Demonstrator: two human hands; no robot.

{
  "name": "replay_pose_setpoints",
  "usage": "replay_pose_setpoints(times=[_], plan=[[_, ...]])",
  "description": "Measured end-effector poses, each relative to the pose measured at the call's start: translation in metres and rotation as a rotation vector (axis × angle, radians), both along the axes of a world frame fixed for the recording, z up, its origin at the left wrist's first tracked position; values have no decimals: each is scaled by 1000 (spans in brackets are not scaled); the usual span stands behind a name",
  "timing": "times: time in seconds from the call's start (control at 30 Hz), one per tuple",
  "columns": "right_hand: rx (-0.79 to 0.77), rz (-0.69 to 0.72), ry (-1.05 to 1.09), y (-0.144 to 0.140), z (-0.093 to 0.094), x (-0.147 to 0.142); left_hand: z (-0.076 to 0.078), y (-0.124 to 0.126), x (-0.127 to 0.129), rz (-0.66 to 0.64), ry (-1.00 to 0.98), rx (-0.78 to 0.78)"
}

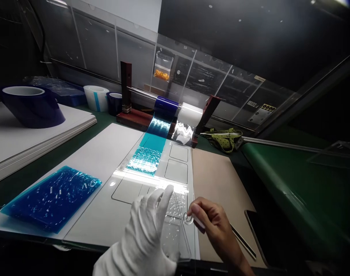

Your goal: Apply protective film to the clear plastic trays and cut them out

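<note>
My left hand [147, 226], in a white glove, grips a thin clear panel [172, 237] between its thumb and fingers, low over the front of the work surface. Part of the panel is hidden behind the glove. Just to its right my bare right hand [211, 218] pinches a curled piece of clear film [188, 218] close to the panel's edge. Whether that film is attached to the panel I cannot tell. Under both hands lies a clear sheet with black rectangular outlines [126, 191]. A strip of blue film [147, 153] runs down onto it from a blue roll [165, 106].
A white roll [191, 113] shares the dark red stand [134, 119]. At left lie a stack of blue sheets [54, 199] and a large blue tape roll [33, 105] on white boards [77, 122]. At right are tweezers [244, 241], a phone [257, 234] and a green pouch [223, 138].
</note>
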State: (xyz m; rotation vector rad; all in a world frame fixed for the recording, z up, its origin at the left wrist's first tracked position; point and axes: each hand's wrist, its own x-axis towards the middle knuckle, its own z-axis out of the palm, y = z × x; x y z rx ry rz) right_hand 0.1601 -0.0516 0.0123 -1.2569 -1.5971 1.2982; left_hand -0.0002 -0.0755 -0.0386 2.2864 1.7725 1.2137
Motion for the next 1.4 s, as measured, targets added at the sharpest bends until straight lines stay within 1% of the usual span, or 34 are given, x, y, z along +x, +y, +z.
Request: replay_pose_setpoints(times=[0.07, 0.13, 0.2, 0.23, 0.27, 0.3, 0.33, 0.37, 0.43, 0.47, 0.5, 0.53, 0.57, 0.6, 0.63, 0.7, 0.73, 0.77, 0.8, 0.83, 0.87, 0.93, 1.0, 1.03, 1.07, 1.1, 1.17, 1.23, 1.27, 1.33, 1.4], plan=[[236, -51, -328, -2, -1, -4, 16, 0, -2, 58, 249, -119], [485, -111, -596, -4, -4, -12, 27, 4, 0, 73, 488, -242], [645, -186, -731, -7, -7, -19, 33, 8, 1, 57, 634, -314], [671, -212, -736, -8, -8, -21, 34, 9, 1, 55, 653, -317], [654, -223, -697, -9, -8, -21, 33, 8, -1, 53, 632, -298], [587, -218, -611, -9, -8, -20, 30, 7, -3, 47, 570, -266], [474, -190, -480, -10, -8, -17, 24, 4, -7, 23, 475, -231], [326, -140, -311, -9, -8, -14, 17, 1, -10, -29, 345, -189], [-4, -15, 57, -7, -11, -8, 0, -4, -15, -204, 44, -115], [-142, 40, 210, -6, -13, -6, -9, -6, -15, -285, -88, -102], [-239, 82, 318, -5, -15, -4, -16, -6, -15, -346, -193, -90], [-283, 94, 374, -4, -16, -4, -21, -6, -13, -380, -265, -80], [-278, 74, 369, -3, -16, -3, -22, -4, -10, -384, -301, -65], [-223, 33, 300, -4, -15, -4, -20, -2, -8, -363, -288, -58], [-122, -25, 178, -4, -13, -5, -16, 0, -5, -324, -226, -57], [149, -144, -154, -7, -9, -9, -1, 5, -1, -212, 34, -122], [272, -182, -310, -9, -8, -11, 7, 6, 0, -141, 193, -189], [364, -202, -419, -10, -8, -14, 14, 7, 0, -77, 329, -246], [414, -213, -468, -11, -10, -15, 18, 7, -1, -29, 417, -287], [411, -219, -456, -11, -12, -16, 20, 6, -3, -6, 439, -297], [354, -212, -391, -10, -15, -15, 19, 5, -6, -15, 406, -282], [133, -153, -157, -8, -22, -11, 9, 2, -13, -128, 245, -230], [-97, -42, 64, -4, -28, -3, -5, -3, -21, -268, 96, -237], [-167, 4, 133, -2, -29, 1, -11, -5, -24, -315, 54, -256], [-201, 39, 159, 0, -30, 5, -15, -7, -27, -344, 37, -281], [-208, 72, 140, 1, -28, 10, -16, -9, -29, -368, 36, -308], [-184, 151, 18, -1, -21, 17, -14, -11, -33, -455, 21, -343], [-117, 194, -136, -9, -9, 22, -5, -9, -34, -593, -79, -412], [-56, 168, -204, -16, -3, 23, 0, -6, -34, -661, -149, -451], [117, 51, -292, -35, 10, 25, 8, -1, -31, -803, -261, -531], [311, -36, -349, -56, 21, 29, 14, 4, -23, -963, -293, -599]])
